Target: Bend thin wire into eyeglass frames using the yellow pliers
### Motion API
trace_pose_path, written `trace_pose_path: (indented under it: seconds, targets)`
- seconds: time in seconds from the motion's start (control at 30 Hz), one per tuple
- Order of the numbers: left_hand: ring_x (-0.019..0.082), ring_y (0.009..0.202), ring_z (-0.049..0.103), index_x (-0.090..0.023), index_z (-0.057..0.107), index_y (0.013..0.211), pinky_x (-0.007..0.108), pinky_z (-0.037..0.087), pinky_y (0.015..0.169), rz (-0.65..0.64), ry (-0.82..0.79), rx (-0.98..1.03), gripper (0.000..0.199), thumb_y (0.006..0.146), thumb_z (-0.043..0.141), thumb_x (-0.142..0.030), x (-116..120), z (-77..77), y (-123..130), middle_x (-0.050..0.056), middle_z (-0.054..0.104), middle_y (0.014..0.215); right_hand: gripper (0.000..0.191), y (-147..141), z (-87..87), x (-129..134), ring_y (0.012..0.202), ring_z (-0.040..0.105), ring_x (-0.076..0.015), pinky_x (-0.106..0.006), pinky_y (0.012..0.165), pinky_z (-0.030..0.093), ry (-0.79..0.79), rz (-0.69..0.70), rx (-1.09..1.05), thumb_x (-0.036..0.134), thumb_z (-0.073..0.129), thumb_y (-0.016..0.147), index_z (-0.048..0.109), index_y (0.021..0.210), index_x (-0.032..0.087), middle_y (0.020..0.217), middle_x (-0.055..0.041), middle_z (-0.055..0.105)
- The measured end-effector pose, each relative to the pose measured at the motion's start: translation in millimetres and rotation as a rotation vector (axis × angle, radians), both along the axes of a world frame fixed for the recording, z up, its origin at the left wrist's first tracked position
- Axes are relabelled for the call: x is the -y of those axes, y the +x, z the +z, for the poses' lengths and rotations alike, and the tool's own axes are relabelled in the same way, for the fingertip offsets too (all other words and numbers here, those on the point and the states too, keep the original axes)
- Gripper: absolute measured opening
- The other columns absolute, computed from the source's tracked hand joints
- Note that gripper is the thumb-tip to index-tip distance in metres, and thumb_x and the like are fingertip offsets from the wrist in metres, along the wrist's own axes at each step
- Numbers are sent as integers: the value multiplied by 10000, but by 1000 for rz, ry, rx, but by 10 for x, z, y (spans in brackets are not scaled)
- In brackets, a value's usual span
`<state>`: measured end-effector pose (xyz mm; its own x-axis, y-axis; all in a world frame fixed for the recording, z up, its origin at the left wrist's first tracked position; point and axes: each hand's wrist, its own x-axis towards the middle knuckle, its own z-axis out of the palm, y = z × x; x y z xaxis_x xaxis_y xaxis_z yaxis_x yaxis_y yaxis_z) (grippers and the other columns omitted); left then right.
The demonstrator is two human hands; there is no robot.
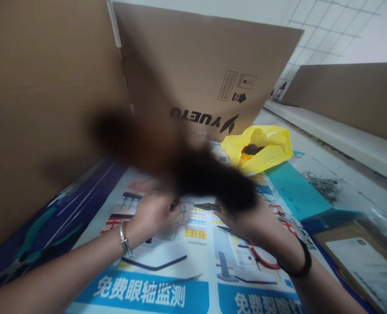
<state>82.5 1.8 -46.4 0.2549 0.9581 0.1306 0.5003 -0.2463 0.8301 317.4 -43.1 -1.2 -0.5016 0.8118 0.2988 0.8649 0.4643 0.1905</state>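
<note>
In the L grip, thin wire is apparently pinched betw. thumb & fingers, so narrow; exact contact can't be told, b/c of blur. By the R grip, closed round the handles as far as seen, pliers are held, tips pointed twd the wire; part of that grip is hidden by a dark blurred shape near the lens. Whether the tips are spread or meet, or touch the wire, can't be told. The wire is located at & just beside the L fingers, w/ loose loops hung over a printed sheet.

Step in hand, prob.: wire steadied by L, to be worked w/ pliers. For the next move, a firm L pinch & tips lined up on the strand would be called for; loops could be snagged.

Below the R grip, a red-handled tool is seen. Farther out: yellow bag, teal folder, wire tangle; lower R, a labelled packet; far L, teal pliers. Behind, a carton is stood.
</note>
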Motion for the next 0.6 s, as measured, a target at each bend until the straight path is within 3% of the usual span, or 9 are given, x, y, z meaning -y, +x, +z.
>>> trace_pose_path:
  seconds: [0.17,0.37,0.6]
  targets:
    - [150,549,507,-195,576,591,240,314,517,-50,-92,-40,158,715,550,-290,-56,-34,25,-1,578,565,165,-50,-43,-34,704,560,-178,-285,646,407,-67,-30,-22,327,549,799,654,782,200,761,-51,635]
    - [113,448,456,-180,531,603,231,333,485,-2,-354,207,231,754,542,-355,-71,-77,33,-27,509,477,160,-75,-203,-111,740,560,-181,-289,683,415,-65,-104,-122,332,560,800,653,824,203,767,-42,635]
    - [98,449,435,-173,543,653,222,345,495,38,-389,353,208,774,534,-341,-32,-60,72,-34,509,490,180,-104,-383,-125,755,580,-187,-288,678,419,-69,-148,-189,340,519,834,628,868,200,797,-49,639]
